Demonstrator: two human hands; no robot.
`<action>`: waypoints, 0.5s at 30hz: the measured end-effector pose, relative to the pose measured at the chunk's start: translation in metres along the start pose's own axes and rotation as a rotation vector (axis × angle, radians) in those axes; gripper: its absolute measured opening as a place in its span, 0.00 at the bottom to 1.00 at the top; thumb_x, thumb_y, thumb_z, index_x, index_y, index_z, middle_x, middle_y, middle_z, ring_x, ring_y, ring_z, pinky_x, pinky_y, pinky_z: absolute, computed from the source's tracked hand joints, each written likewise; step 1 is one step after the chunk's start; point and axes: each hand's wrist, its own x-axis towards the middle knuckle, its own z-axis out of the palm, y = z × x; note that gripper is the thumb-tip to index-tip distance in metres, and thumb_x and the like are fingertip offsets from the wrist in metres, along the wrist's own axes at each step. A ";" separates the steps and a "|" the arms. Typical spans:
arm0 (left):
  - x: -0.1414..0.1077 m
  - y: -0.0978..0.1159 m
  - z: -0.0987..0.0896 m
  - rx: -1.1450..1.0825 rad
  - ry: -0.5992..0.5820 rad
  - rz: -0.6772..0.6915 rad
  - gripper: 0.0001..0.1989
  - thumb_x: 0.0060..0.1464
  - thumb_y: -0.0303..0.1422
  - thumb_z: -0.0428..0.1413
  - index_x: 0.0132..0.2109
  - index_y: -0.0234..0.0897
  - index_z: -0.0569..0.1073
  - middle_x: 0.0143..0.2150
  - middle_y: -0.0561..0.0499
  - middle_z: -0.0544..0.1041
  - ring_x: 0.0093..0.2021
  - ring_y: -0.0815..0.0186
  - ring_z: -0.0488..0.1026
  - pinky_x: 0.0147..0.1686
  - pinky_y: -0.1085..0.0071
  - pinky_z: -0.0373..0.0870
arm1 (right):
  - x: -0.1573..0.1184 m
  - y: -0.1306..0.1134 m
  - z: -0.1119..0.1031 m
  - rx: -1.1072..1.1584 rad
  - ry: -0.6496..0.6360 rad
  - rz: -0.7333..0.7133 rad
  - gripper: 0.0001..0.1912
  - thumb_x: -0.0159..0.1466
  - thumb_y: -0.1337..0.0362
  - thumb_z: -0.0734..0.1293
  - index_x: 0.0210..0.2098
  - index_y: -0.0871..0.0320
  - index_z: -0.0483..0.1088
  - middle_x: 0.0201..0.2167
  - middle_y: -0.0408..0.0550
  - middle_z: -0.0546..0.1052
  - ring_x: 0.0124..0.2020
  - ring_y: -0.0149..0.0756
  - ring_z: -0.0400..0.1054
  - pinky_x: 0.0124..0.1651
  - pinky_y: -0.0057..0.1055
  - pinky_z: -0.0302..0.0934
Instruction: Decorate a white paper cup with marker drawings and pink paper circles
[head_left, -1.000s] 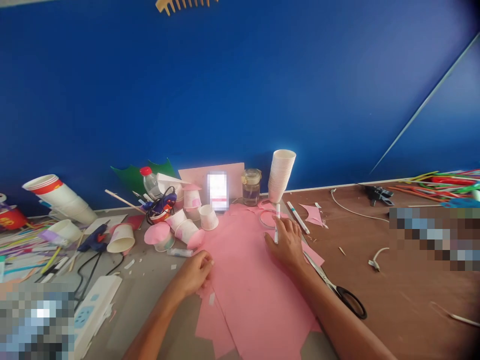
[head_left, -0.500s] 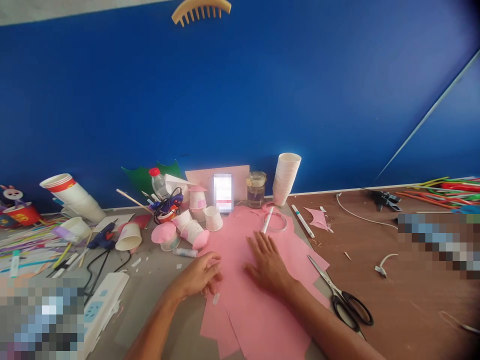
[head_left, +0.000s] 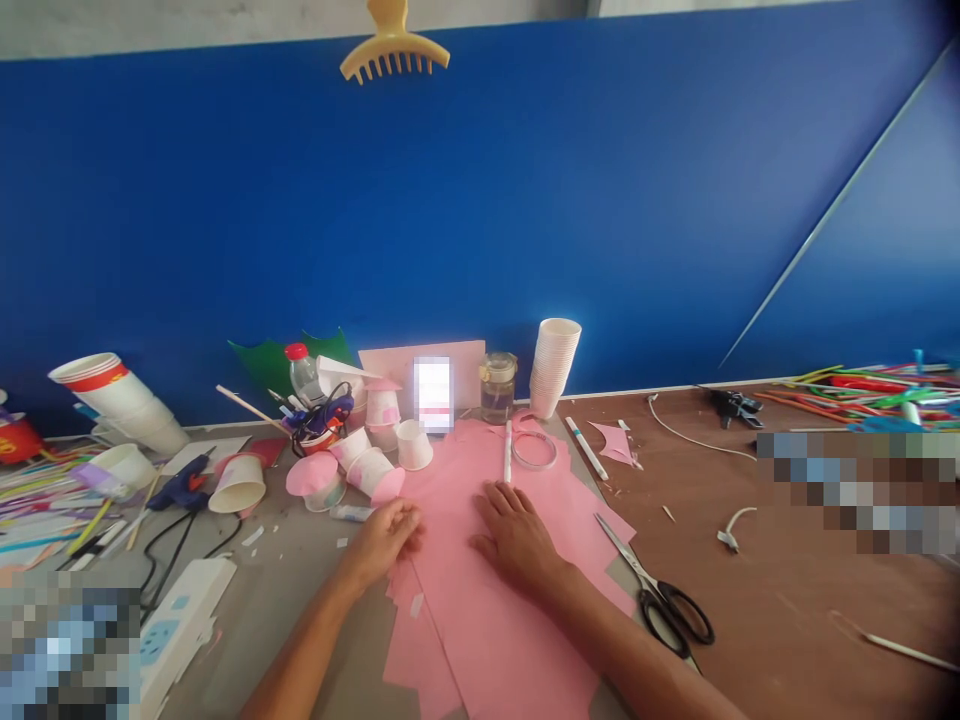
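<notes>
Pink paper sheets lie overlapping on the counter, their outline cut and irregular. The right hand rests flat on the sheets with fingers spread, holding nothing. The left hand lies at the sheets' left edge, fingers loosely curled, also empty. Ahead of the right hand, a white marker lies on the pink paper just beside a clear ring. Black-handled scissors lie at the right edge of the paper. Beyond the paper stand a stack of white paper cups and a glass jar. To the left, pink-topped paper cups lie tilted near the sheets, with a blue glue gun and a white power strip farther off.
</notes>
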 end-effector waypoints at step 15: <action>-0.001 0.001 0.014 0.311 0.308 0.343 0.17 0.53 0.41 0.51 0.49 0.38 0.68 0.51 0.42 0.72 0.54 0.54 0.67 0.55 0.57 0.61 | -0.001 -0.001 -0.005 0.204 0.240 0.080 0.13 0.57 0.78 0.57 0.24 0.59 0.66 0.25 0.50 0.72 0.28 0.39 0.63 0.33 0.33 0.54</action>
